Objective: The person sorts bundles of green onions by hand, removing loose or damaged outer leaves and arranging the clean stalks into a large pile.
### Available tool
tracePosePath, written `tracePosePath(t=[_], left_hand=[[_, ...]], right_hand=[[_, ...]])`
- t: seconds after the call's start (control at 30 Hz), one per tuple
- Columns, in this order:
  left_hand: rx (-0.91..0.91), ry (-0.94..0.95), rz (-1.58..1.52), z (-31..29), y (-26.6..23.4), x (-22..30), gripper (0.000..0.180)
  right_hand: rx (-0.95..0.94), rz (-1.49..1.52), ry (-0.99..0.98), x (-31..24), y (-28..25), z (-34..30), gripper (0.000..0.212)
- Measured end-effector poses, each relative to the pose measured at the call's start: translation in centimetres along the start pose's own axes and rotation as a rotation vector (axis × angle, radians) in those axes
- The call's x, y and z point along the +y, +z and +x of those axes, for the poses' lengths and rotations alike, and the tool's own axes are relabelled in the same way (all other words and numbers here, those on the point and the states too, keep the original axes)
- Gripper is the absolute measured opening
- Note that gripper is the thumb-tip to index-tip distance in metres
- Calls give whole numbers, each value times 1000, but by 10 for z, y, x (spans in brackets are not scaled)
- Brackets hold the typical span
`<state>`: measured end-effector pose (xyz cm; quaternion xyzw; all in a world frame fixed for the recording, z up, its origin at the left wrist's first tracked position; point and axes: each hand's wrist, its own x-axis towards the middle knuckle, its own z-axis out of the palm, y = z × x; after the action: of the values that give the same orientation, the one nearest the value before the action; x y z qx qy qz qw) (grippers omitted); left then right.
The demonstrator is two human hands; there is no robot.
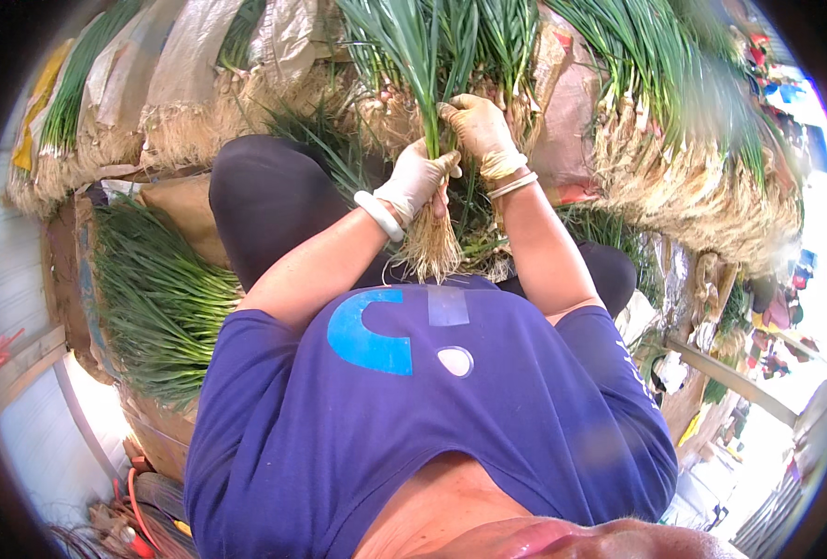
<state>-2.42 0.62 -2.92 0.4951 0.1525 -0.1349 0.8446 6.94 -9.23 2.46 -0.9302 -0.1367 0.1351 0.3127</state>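
So your left hand [417, 179] in its pale glove is wrapped round the bunch of onion-like greens [432, 126], closed on the lower stalks just above the roots, right in front of your chest. Makes sense to me: that's where the stalks come together, so one hand can probably control the lot while the roots hang free towards you and the leaves point away. Your right hand [481, 130], also gloved, is a bit higher, fingertips up against the stalks; honestly can't tell if it's pinching them or just steadying. The bundles on the right [702, 121] lie roots towards you too, which I'd guess makes them easier to line up, and the pale sacking [185, 56] over the ones at upper left maybe shades the leaves. More loose greens [157, 293] sit down by your left elbow. As for labels, your purple shirt [488, 391] has a big light-blue curved print plus white marks down the right sleeve, too skewed to read. Can't make out any lettering on the sacking.
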Motion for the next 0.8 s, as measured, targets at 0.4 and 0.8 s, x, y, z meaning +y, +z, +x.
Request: tracePosePath(t=[0.4, 0.8], left_hand=[[-71, -147, -299, -26, 16, 42, 39], [-354, 114, -695, -32, -12, 96, 26]], right_hand=[[-142, 1399, 178, 23, 6, -28, 9], [-450, 43, -187, 120, 15, -124, 18]])
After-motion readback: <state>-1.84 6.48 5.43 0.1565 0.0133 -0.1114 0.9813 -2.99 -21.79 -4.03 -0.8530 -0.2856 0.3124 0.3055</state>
